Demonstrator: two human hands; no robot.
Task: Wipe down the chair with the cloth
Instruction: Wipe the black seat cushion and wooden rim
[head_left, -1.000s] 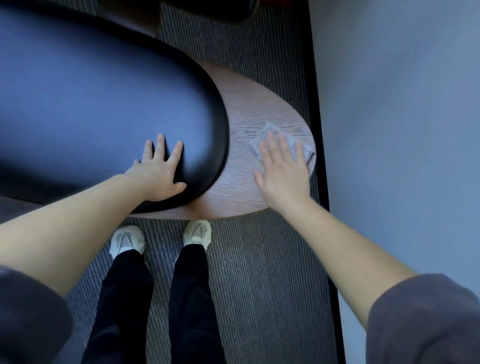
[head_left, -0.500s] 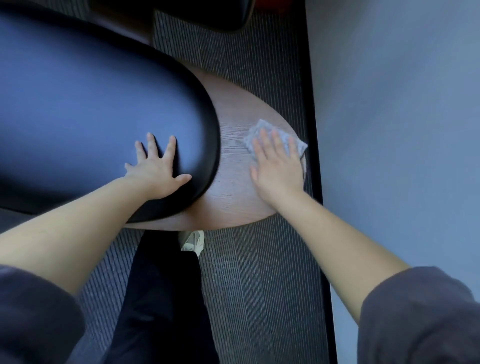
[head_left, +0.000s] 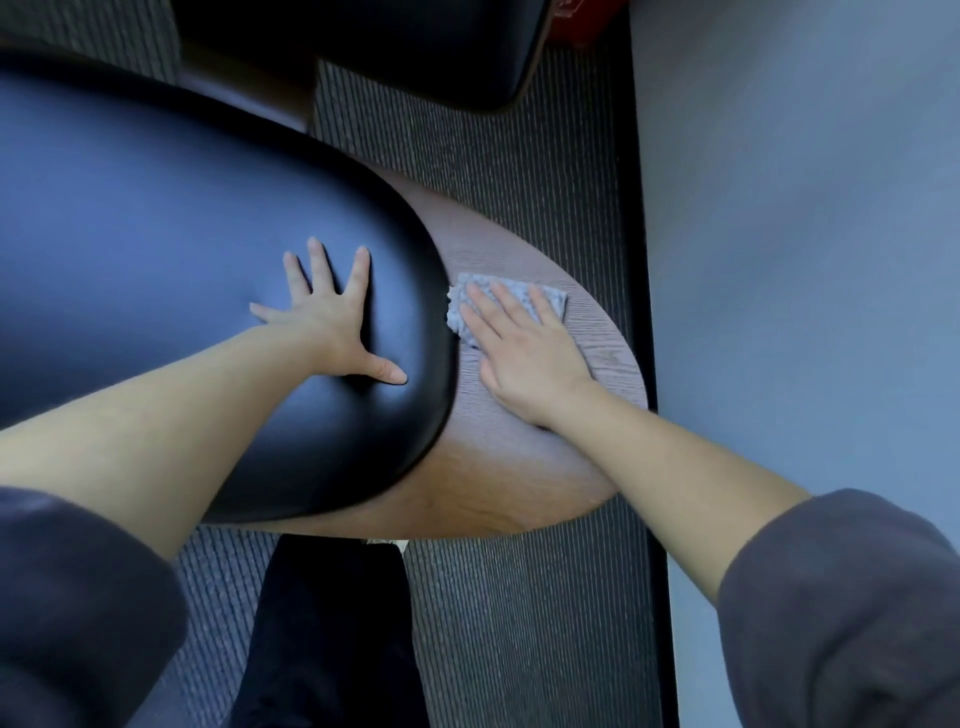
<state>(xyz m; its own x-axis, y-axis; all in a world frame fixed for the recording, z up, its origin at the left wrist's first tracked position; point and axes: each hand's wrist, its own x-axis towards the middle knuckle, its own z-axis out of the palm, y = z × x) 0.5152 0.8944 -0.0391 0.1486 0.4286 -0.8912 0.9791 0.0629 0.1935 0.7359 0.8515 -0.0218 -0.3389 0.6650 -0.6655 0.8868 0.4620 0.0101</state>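
The chair has a glossy black padded cushion (head_left: 171, 270) on a rounded brown wooden base (head_left: 498, 467). My left hand (head_left: 332, 322) lies flat on the cushion with its fingers spread. A grey speckled cloth (head_left: 543, 295) lies on the bare wood just right of the cushion's edge. My right hand (head_left: 524, 353) presses flat on the cloth with straight fingers and covers most of it; only the cloth's far and left edges show.
A second black padded seat (head_left: 415, 47) stands at the top. Striped grey carpet (head_left: 519, 623) covers the floor. A grey wall (head_left: 805, 260) with a black skirting strip (head_left: 641, 260) runs close along the right. My dark trouser legs (head_left: 327, 639) stand against the chair's near edge.
My right hand has slid the cloth leftward across the wood, from near the outer rim to the cushion's edge. The view has moved closer. My left hand stays on the cushion.
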